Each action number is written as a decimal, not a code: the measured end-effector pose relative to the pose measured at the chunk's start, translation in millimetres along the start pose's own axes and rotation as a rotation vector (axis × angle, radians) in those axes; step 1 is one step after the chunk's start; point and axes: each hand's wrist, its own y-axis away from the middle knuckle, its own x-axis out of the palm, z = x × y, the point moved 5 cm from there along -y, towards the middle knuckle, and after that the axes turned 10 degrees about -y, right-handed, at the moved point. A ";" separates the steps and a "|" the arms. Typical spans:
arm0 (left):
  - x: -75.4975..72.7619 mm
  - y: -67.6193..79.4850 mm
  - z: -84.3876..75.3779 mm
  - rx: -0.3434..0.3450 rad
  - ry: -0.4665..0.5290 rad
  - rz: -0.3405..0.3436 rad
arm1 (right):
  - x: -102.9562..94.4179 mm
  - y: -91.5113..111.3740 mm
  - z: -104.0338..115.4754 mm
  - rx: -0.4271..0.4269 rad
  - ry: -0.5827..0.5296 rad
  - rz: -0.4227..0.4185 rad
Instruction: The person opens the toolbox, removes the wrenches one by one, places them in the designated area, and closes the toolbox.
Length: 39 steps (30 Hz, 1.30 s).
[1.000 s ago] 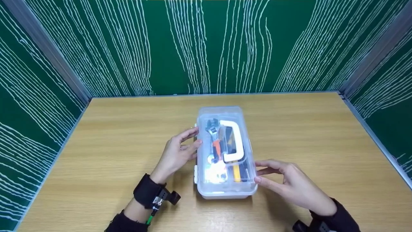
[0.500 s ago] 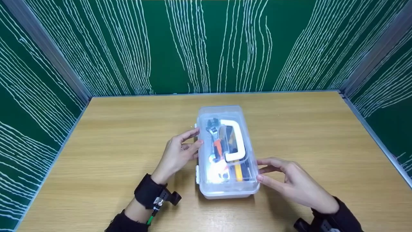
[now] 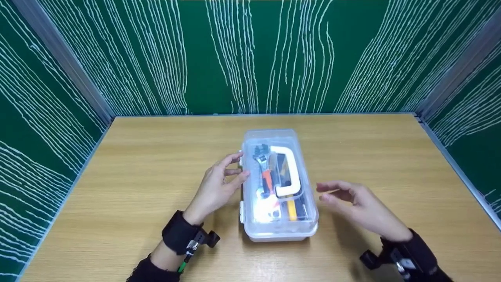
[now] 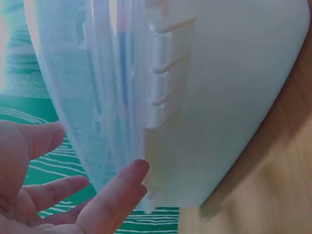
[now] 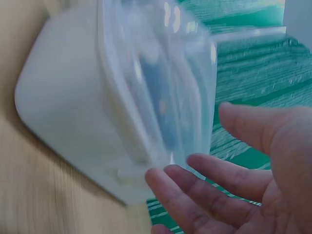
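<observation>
A clear-lidded plastic toolbox stands lengthwise on the table, its lid down. Its white carrying handle lies folded on top. Through the lid I see an adjustable wrench with an orange and black grip, and a yellow-handled tool. My left hand touches the box's left edge with loosely extended fingers, close to the white side fittings. My right hand is just off the right side, fingers loosely bent and holding nothing; the right wrist view shows its fingers beside the lid rim.
The wooden table extends around the box. Green walls with wavy white lines enclose its back and sides, joined by metal corner posts. A bright glare hides part of the lid's near left area.
My right hand has come away from the box's right side, moving slightly right and away from me. My left hand stays at the left edge. The lid remains down.
</observation>
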 end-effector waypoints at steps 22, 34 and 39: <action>39.8 68.5 -71.8 0.521 -0.733 -0.096 | 9.2 -82.0 -33.8 0.089 -0.283 0.116; 62.2 81.9 -73.5 0.618 -0.936 -0.127 | 13.3 -85.8 -38.5 0.094 -0.391 0.131; 64.4 82.6 -71.7 0.632 -0.968 -0.152 | 14.9 -85.0 -41.3 0.099 -0.440 0.142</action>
